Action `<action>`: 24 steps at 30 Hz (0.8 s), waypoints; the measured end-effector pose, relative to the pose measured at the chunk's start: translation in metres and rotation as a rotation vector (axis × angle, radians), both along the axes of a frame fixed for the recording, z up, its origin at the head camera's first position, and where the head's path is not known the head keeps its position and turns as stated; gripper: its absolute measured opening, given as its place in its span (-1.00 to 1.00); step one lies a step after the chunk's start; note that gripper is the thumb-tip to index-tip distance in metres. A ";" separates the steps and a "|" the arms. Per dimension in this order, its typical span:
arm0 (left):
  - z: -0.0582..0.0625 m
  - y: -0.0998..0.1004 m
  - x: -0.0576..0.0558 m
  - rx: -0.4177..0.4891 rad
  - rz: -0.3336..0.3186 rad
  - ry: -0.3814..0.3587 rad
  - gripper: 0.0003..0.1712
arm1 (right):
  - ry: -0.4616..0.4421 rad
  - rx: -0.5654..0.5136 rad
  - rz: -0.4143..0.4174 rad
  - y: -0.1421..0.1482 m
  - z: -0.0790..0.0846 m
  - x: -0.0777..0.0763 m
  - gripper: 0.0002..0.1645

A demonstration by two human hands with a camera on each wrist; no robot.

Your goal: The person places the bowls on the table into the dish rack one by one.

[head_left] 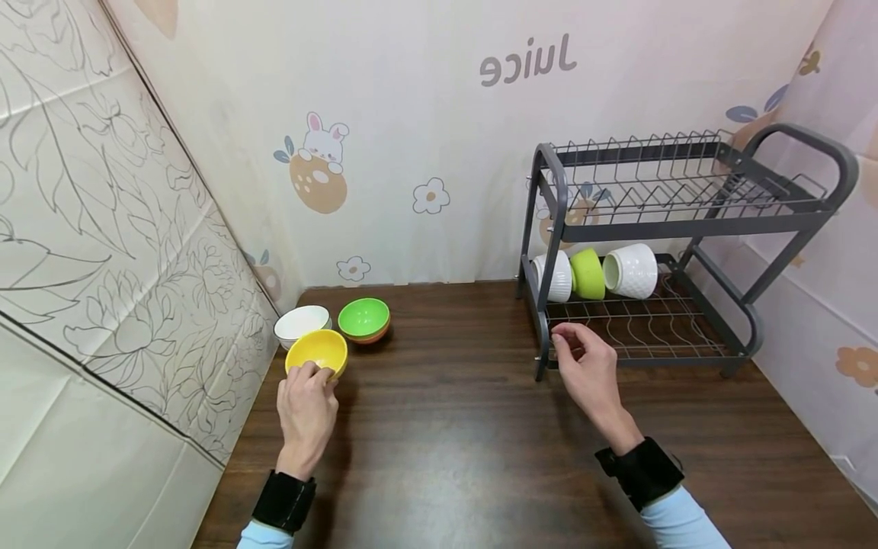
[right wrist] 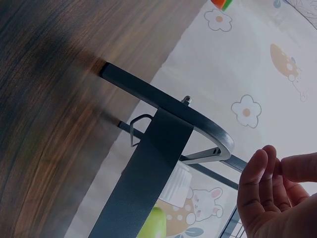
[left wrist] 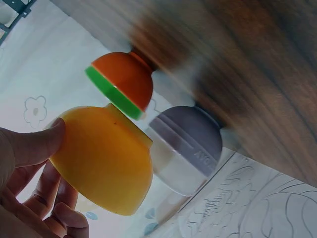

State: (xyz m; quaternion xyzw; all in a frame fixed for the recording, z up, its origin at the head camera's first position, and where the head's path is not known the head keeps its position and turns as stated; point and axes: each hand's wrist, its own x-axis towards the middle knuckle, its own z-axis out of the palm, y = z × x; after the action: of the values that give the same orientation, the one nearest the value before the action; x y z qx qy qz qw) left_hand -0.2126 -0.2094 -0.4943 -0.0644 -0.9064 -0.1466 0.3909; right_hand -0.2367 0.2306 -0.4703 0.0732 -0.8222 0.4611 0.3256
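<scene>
My left hand (head_left: 306,408) grips the rim of a yellow bowl (head_left: 317,350), thumb on one side and fingers on the other. In the left wrist view the yellow bowl (left wrist: 106,161) is tipped and held off the table. Behind it stand a bowl with a green inside and an orange outside (head_left: 364,319) and a white bowl (head_left: 302,323) with a grey lower part. My right hand (head_left: 588,371) hovers by the near left corner of the dish rack (head_left: 557,229). Its fingers are loosely bent, the thumb close to the fingertips, holding nothing.
On the rack's lower shelf lie a white ribbed cup (head_left: 557,277), a lime green cup (head_left: 588,274) and a white textured cup (head_left: 634,271), all on their sides. The rack's upper shelf (head_left: 686,179) is bare wire. Patterned walls border the brown wooden table (head_left: 439,435).
</scene>
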 end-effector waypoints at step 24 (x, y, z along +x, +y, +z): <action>0.029 0.053 -0.012 -0.049 -0.170 -0.001 -0.79 | -0.006 0.023 0.030 -0.003 0.000 0.003 -0.89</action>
State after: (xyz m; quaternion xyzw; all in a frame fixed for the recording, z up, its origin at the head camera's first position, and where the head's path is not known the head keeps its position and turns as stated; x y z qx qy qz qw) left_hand -0.2243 -0.1567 -0.4651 -0.1508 -0.9012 -0.1572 0.3747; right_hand -0.2336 0.2277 -0.4703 0.0877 -0.8273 0.4565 0.3154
